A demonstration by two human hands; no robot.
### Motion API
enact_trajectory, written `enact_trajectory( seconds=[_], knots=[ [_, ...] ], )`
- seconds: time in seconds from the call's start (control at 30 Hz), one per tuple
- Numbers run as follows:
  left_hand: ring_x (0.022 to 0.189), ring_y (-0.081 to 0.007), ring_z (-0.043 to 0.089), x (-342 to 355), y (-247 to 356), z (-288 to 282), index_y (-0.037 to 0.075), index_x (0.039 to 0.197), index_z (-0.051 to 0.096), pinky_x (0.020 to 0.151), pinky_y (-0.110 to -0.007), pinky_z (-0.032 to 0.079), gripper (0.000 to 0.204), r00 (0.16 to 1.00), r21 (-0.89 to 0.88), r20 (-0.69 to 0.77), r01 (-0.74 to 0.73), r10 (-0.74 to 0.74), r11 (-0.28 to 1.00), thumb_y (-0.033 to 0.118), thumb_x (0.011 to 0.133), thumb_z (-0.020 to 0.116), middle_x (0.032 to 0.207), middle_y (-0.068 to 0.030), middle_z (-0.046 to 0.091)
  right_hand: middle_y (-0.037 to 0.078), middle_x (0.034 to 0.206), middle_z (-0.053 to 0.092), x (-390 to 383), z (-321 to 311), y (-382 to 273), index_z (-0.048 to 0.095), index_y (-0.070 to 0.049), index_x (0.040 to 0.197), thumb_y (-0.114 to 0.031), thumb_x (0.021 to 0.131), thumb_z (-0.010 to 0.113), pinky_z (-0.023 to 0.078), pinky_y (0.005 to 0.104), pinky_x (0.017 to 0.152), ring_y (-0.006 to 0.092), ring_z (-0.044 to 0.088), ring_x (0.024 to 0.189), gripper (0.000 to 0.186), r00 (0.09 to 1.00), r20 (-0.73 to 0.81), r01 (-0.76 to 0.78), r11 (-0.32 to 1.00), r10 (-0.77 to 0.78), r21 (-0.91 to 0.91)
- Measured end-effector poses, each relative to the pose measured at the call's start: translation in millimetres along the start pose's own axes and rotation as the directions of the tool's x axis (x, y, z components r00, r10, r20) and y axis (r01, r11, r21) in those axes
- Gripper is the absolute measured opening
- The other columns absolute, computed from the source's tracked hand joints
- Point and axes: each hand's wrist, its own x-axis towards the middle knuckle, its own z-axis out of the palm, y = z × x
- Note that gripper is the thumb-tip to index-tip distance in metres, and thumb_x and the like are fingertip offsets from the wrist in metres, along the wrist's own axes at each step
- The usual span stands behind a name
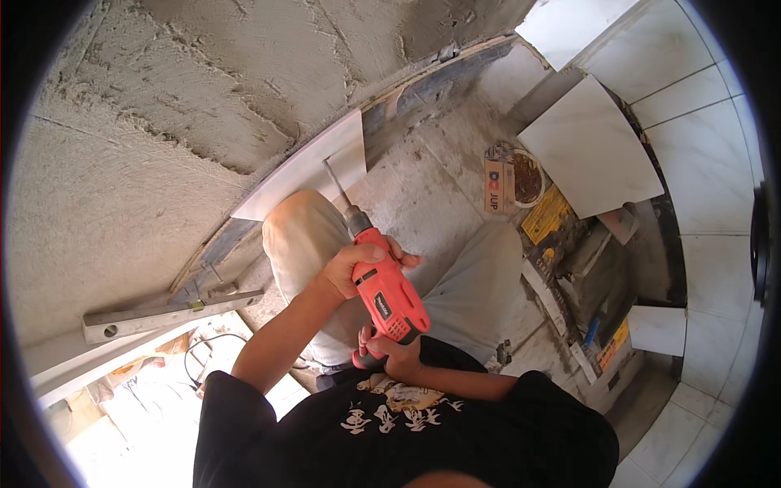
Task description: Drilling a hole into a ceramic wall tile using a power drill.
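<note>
A red power drill (390, 297) with a long bit (337, 180) is held across my lap, pointing up and left. My left hand (358, 264) wraps round its front body, just behind the dark chuck (356, 220). Lower down, close to my black shirt, my right hand (394, 354) grips the drill's handle. The bit's tip lies over a white tile (313, 171) set low against the rough wall; whether it touches the tile I cannot tell. My knees are bent on both sides of the drill.
A spirit level (175, 315) lies along the ledge at the left. On the dusty floor ahead stand a cardboard box (497, 185) and a round tub (529, 180). A large white tile (594, 150) leans at the right, near yellow packaging (547, 215). Bare cement wall (163, 106) rises at the left.
</note>
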Motion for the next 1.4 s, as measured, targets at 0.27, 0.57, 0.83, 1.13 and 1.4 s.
enact_trajectory(
  seconds=[0.27,0.57,0.83,1.13,1.4],
  knots=[
    [0.118,-0.0338,0.062,4,0,7,-0.001,0.104,0.065,0.101,-0.043,0.051,0.027,0.998,0.039,-0.056,0.011,-0.009,0.999,0.017,0.084,0.068,0.114,-0.0238,0.068,0.011,0.075,0.059,3,-8,-11,0.057,0.003,0.084,0.001,0.072,0.059,0.051,0.0327,0.061,0.0184,0.057,0.061,0.012,0.999,0.005,-0.036,0.998,0.035,0.058],
    [0.116,-0.0334,0.063,7,-4,8,-0.001,0.104,0.065,0.098,-0.045,0.053,0.029,0.993,0.043,-0.114,-0.017,0.021,0.999,0.019,0.083,0.068,0.117,-0.0258,0.066,0.012,0.071,0.058,6,-16,-6,0.056,0.003,0.084,0.001,0.068,0.057,0.048,0.0329,0.057,0.0212,0.057,0.059,0.016,1.000,-0.012,-0.010,0.997,0.011,0.080],
    [0.110,-0.0324,0.064,8,-2,9,-0.001,0.105,0.064,0.096,-0.043,0.053,0.030,0.990,0.064,-0.139,0.010,-0.001,0.998,0.019,0.083,0.067,0.110,-0.0206,0.068,0.016,0.087,0.066,6,-15,-10,0.059,0.006,0.102,0.002,0.067,0.057,0.054,0.0368,0.061,0.0259,0.064,0.073,0.035,0.999,-0.042,-0.024,0.999,0.026,0.049],
    [0.106,-0.0319,0.063,0,1,9,0.001,0.104,0.063,0.095,-0.046,0.052,0.031,0.984,-0.002,-0.157,0.079,-0.078,0.997,0.022,0.081,0.068,0.112,-0.0218,0.066,0.022,0.113,0.066,-4,-1,-10,0.054,0.004,0.126,0.000,0.066,0.055,0.057,0.0412,0.072,0.0316,0.066,0.100,0.060,0.991,-0.048,-0.113,0.976,0.123,0.184],
    [0.107,-0.0360,0.064,6,-1,0,-0.003,0.105,0.063,0.100,-0.048,0.049,0.040,0.997,0.105,-0.074,0.006,0.001,0.994,0.026,0.079,0.066,0.110,-0.0226,0.068,0.016,0.089,0.070,-10,-7,-3,0.059,0.002,0.116,0.002,0.066,0.065,0.052,0.0308,0.059,0.0187,0.063,0.066,0.050,0.992,-0.068,-0.094,0.979,0.107,0.179]
  ],
)
